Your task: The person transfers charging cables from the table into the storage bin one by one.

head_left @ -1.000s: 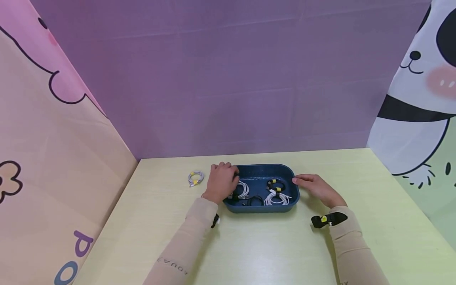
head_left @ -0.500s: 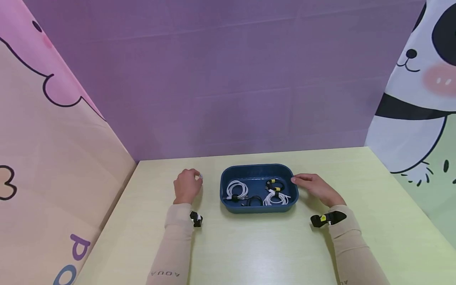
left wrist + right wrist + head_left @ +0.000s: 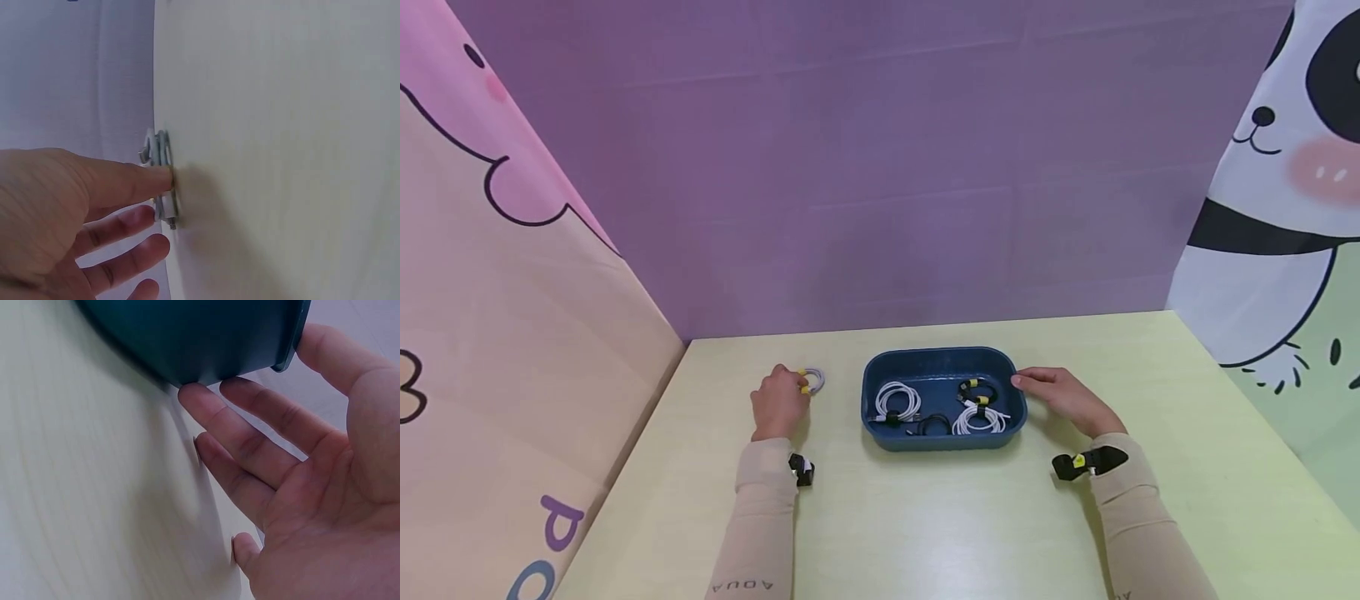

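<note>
A light grey coiled cable [image 3: 817, 380] with yellow ties lies at the left of the table, partly hidden by my left hand [image 3: 778, 403]. The thumb and fingers of that hand pinch the coil's left side; in the left wrist view the thumb lies over the cable [image 3: 165, 150] and other fingers are spread apart. A dark blue bin [image 3: 943, 442] stands to the right. My right hand [image 3: 1071, 400] touches its right end: in the right wrist view the thumb meets the rim and fairly straight fingertips rest against the outside of the bin [image 3: 200, 337].
Inside the bin lie two white coiled cables [image 3: 917, 402], a black cable with yellow ties [image 3: 988, 393] and a small black cable [image 3: 936, 419]. A purple backdrop [image 3: 925, 167] rises behind the pale table [image 3: 917, 525]; printed cloths flank both sides.
My left hand has moved from the bin's left end leftward to the grey coiled cable and now pinches it. My right hand has stayed at the bin's right end.
</note>
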`<state>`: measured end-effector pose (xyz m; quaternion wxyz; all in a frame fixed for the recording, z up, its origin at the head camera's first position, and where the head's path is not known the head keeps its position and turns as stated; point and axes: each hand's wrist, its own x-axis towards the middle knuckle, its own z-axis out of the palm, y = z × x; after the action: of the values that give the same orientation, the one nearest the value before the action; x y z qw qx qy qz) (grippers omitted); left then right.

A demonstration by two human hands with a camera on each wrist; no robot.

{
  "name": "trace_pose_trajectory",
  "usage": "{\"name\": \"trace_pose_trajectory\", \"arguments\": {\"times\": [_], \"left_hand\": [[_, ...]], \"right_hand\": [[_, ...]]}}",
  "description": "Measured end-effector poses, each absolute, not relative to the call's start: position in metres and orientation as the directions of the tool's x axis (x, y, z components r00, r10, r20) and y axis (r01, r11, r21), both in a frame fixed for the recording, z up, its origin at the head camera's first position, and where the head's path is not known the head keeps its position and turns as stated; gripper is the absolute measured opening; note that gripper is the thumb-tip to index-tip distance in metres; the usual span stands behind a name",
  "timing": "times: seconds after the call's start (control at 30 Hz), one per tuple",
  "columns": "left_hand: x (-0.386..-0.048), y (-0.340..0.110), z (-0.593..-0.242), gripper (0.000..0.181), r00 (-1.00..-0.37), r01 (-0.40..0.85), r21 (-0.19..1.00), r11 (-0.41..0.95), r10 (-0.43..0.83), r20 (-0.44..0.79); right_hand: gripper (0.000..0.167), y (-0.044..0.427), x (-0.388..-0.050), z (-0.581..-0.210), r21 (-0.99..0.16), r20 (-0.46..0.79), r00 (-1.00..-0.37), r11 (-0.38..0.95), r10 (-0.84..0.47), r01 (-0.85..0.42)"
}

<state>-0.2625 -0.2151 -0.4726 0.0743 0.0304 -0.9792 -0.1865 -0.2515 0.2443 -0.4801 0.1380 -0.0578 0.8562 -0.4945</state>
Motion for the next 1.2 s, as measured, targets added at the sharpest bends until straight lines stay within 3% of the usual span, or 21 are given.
{"name": "trace_pose_trajectory", "arguments": {"times": [1.2], "left_hand": [[-0.239,-0.203,-0.471,0.02,-0.978,-0.056,0.419,0.906,-0.135,0.161]], "right_hand": [[0.065,0.243,-0.249,-0.479,-0.869,-0.167,-0.959,0.494,-0.228,0.034]]}}
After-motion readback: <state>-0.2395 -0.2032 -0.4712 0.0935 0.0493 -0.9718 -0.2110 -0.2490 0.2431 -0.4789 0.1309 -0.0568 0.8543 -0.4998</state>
